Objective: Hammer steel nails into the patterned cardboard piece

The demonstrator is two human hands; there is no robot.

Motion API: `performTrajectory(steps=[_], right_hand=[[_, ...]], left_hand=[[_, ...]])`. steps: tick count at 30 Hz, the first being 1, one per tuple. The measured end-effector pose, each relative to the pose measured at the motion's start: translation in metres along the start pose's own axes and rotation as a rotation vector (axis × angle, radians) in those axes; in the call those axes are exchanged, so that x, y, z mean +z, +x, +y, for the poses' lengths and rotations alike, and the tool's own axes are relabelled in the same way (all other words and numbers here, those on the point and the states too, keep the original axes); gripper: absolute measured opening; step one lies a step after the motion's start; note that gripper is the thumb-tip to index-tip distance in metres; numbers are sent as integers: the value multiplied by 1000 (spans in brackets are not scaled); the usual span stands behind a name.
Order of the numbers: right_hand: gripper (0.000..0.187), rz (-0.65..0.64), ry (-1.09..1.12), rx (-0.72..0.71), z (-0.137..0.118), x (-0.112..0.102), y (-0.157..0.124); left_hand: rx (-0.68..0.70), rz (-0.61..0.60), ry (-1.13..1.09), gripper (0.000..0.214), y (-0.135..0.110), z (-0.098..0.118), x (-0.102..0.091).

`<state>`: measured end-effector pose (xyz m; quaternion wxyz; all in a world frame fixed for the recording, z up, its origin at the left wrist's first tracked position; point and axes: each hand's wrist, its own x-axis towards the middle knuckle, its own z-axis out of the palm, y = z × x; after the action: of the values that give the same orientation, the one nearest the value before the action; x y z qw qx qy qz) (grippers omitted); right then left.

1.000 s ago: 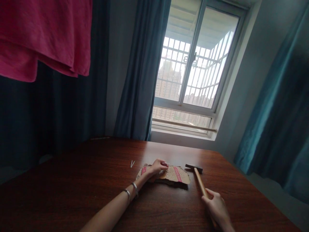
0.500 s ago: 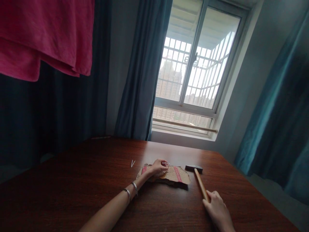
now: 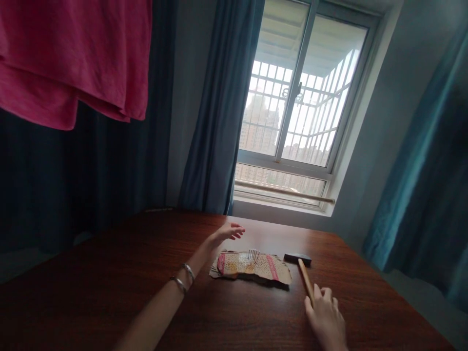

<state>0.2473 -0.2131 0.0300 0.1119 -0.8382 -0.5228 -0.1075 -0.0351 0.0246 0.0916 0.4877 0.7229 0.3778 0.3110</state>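
Observation:
My left hand (image 3: 229,231), with two silver bangles on its wrist, hovers behind and to the left of a torn cardboard piece (image 3: 234,266). Its fingers stretch out to the right, apart, and nothing shows in them. Several thin nails (image 3: 253,255) stand upright in a row on the cardboard, which has pink bands and a speckled print. To the right lies a hammer (image 3: 306,278), its dark head resting on the table. My right hand (image 3: 326,314) is closed around the lower end of the wooden handle.
The brown wooden table (image 3: 234,321) reaches back to the wall under a barred window (image 3: 288,122). Blue curtains (image 3: 208,146) hang at both sides. A pink cloth (image 3: 84,58) hangs at the upper left.
My left hand has left the nails on the cardboard, moving up and left, and its fingers have opened. The two loose nails at the left are now hidden behind my arm. My right hand stays on the hammer.

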Motion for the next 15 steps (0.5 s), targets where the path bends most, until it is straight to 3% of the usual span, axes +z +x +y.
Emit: performTrajectory(steps=[3, 7, 8, 13, 15], right_hand=[[35, 63, 56, -86, -23, -10, 14], [33, 97, 182, -221, -55, -15, 40], [32, 87, 204, -239, -63, -15, 46], [29, 42, 278, -239, -94, -3, 74], [29, 56, 299, -246, -102, 4, 81]], left_hand=[[-85, 134, 227, 37, -7, -8, -33], [-257, 437, 685, 17, -28, -32, -67], [-304, 450, 740, 14, -34, -39, -73], [-483, 218, 642, 19, -43, -62, -85], [-511, 178, 611, 22, -40, -69, -84]])
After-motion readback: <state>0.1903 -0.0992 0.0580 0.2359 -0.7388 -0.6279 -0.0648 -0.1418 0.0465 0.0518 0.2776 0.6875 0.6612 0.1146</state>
